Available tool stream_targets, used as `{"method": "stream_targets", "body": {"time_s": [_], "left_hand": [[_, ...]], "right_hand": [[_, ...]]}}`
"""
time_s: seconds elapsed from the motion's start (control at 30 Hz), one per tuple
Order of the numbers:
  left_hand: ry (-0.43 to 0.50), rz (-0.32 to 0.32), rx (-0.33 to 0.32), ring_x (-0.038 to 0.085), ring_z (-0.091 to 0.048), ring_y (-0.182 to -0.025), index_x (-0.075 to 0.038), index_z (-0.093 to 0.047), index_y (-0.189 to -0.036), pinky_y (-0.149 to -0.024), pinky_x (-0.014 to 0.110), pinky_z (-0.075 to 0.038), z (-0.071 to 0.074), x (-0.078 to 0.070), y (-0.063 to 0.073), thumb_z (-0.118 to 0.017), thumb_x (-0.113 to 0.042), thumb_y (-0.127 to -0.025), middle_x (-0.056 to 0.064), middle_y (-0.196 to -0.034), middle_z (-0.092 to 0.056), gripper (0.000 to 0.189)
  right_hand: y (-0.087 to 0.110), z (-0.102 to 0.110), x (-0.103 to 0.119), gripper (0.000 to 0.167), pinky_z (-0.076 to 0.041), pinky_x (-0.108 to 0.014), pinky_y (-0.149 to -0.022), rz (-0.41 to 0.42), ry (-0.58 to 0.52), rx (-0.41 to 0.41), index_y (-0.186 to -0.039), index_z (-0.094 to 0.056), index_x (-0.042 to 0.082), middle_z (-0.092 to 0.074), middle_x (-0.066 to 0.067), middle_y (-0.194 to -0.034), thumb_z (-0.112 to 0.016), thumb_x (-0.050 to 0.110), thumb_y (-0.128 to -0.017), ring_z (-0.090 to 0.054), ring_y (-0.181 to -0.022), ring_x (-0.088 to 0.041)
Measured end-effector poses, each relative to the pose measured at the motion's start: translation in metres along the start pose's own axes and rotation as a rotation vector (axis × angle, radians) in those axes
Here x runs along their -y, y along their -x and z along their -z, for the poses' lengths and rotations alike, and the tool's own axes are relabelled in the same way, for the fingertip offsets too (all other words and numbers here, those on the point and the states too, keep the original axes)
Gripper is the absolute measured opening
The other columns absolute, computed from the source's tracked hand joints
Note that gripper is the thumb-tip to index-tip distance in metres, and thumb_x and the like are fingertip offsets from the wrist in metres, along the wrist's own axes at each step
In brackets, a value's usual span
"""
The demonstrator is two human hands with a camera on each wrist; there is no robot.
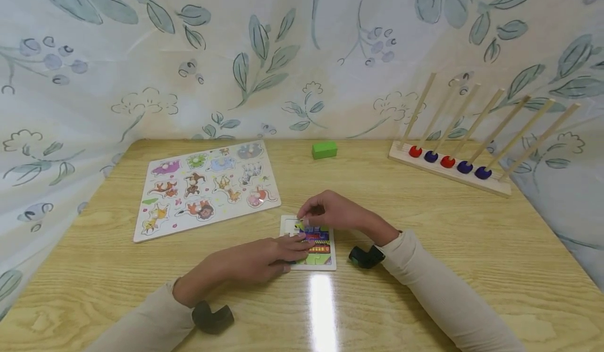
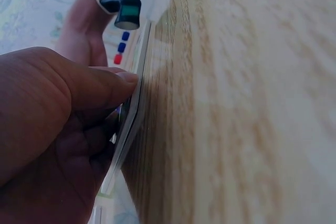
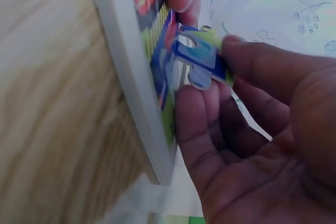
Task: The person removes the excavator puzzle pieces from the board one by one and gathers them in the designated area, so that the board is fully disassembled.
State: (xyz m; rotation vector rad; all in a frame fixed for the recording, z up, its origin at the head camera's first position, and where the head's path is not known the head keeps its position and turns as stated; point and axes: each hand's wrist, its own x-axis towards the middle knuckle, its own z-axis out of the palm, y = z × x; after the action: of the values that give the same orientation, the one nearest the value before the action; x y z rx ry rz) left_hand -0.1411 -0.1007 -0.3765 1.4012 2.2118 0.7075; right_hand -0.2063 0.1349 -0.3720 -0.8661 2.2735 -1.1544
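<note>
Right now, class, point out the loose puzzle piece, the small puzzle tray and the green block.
Puzzle piece (image 3: 202,54): right wrist view, on its printed face.
Puzzle tray (image 1: 314,267): head view, on its near rim.
Green block (image 1: 325,153): head view, on its front face.

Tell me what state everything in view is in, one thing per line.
Left hand: resting on the jigsaw.
Right hand: pinching a piece.
Piece: held tilted, not seated.
Jigsaw: flat, partly filled.
Animal board: flat, face up.
Green block: lying alone.
Rack: upright, beads on five of seven rods.
</note>
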Motion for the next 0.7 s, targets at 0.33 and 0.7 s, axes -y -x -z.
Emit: {"method": "stream_targets", "body": {"time_s": [0.33,0.7], "left_hand": [[0.008,0.013,-0.005,0.024,-0.023,-0.143,-0.001,-0.048,-0.142,-0.115,0.038,-0.021,-0.002,0.000,-0.001,-0.049,-0.001,-0.098,0.003,-0.155,-0.033,0.044],[0.002,0.015,-0.010,0.022,-0.021,-0.144,-0.001,-0.047,-0.142,-0.115,0.037,-0.021,-0.004,0.001,0.000,-0.049,-0.002,-0.098,0.002,-0.155,-0.031,0.044]], "right_hand": [[0.005,-0.001,-0.002,0.013,-0.052,-0.027,-0.084,0.034,0.052,-0.024,-0.103,-0.072,0.005,-0.068,0.002,-0.093,-0.064,0.006,-0.093,-0.062,-0.088,-0.011],[0.012,0.005,-0.012,0.016,-0.052,-0.031,-0.088,0.017,-0.013,-0.039,-0.107,-0.071,0.003,-0.069,-0.002,-0.102,-0.063,0.006,-0.094,-0.063,-0.094,-0.013]]}}
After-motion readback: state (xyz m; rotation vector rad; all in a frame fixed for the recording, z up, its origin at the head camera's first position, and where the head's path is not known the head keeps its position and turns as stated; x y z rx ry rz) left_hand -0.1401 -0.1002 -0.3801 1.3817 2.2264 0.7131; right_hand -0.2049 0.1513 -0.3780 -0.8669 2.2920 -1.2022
